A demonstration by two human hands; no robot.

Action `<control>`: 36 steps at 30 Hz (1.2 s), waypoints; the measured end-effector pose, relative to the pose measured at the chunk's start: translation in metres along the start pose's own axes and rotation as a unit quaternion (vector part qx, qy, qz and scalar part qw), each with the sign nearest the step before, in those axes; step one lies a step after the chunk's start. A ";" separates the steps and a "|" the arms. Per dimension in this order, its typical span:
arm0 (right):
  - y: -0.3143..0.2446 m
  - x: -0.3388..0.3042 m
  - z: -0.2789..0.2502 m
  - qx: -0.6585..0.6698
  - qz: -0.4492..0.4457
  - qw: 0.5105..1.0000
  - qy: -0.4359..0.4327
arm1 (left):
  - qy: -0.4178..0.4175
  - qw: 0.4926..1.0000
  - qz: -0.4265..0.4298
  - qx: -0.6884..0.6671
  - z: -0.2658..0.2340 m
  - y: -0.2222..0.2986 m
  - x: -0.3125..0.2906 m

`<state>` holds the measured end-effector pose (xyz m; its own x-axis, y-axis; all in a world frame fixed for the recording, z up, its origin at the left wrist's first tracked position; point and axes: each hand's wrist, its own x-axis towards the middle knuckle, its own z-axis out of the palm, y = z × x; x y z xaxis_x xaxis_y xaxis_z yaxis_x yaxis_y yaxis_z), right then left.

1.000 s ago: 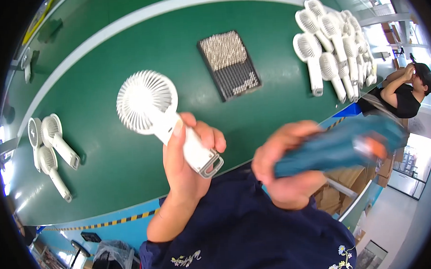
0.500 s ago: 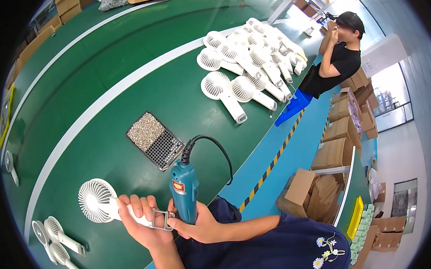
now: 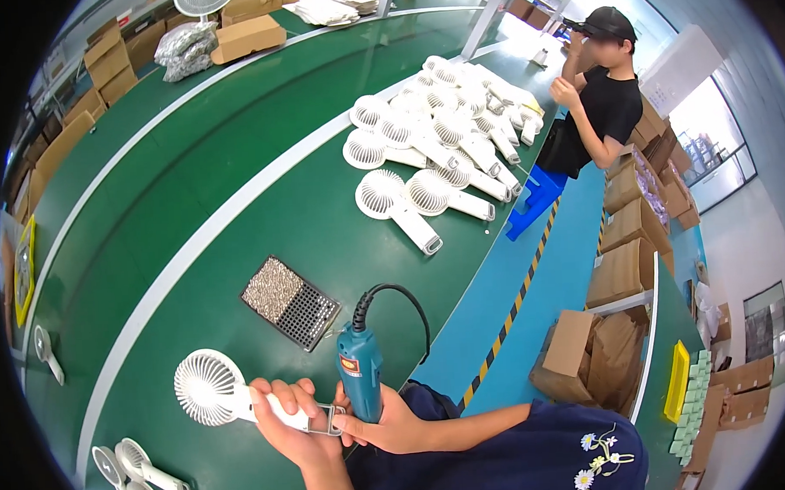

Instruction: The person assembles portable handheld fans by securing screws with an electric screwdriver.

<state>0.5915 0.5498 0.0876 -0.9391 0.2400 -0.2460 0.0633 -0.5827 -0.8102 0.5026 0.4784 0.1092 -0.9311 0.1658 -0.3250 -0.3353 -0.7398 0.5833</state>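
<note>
A white handheld fan [image 3: 210,387] lies in my left hand [image 3: 293,435], whose fingers wrap round its handle. Its round slatted head points to the left, and a metal loop [image 3: 334,420] sticks out at the handle's end. My right hand [image 3: 396,427] grips a teal electric screwdriver [image 3: 362,382] close beside that loop. The screwdriver stands nearly upright with its black cable at the top; its tip is hidden by my hand. Beyond both hands, a black screw tray [image 3: 309,323] with rows of holes rests on the green table, partly covered by small screws [image 3: 276,288].
Many white fans [image 3: 406,214] are heaped further along the table [image 3: 235,243]. Several more fans [image 3: 157,479] lie at the lower left. A co-worker [image 3: 610,104] in black is at the far right. Cardboard boxes [image 3: 617,275] line the blue floor, and the screwdriver's cable [image 3: 423,314] curves near the table edge.
The view has shifted, so the table and things appear lower or moved across. My hands keep the same grips on the fan and screwdriver. The co-worker's one hand has lowered from the face.
</note>
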 end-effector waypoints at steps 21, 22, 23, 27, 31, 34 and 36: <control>-0.002 0.008 0.001 -0.001 -0.023 1.000 -0.002 | -0.030 0.999 0.021 0.030 -0.002 0.001 0.012; -0.004 0.005 0.001 0.001 -0.020 1.000 -0.002 | -0.026 0.999 0.021 0.041 0.002 0.002 0.009; -0.005 0.003 0.002 -0.008 -0.023 1.000 0.008 | -0.023 0.998 0.020 0.053 0.007 0.002 0.004; 0.007 0.004 0.004 -0.018 -0.047 0.998 0.032 | -0.066 0.996 -0.037 0.057 -0.001 -0.012 -0.011; 0.016 0.005 -0.007 -0.025 -0.040 0.999 0.022 | -0.067 0.993 -0.005 0.095 0.001 -0.009 -0.006; -0.001 0.004 0.005 -0.006 -0.031 0.999 0.027 | -0.026 0.998 0.012 0.056 0.001 0.004 0.007; -0.005 0.004 0.005 -0.009 -0.054 0.998 0.025 | -0.056 0.997 0.024 0.057 0.010 0.000 -0.001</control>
<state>0.5860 0.5497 0.0936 -0.9227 0.3396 -0.1824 -0.0315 -0.5379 -0.8424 0.5018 0.4847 0.1163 -0.9547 0.2074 -0.2135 -0.2977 -0.6708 0.6793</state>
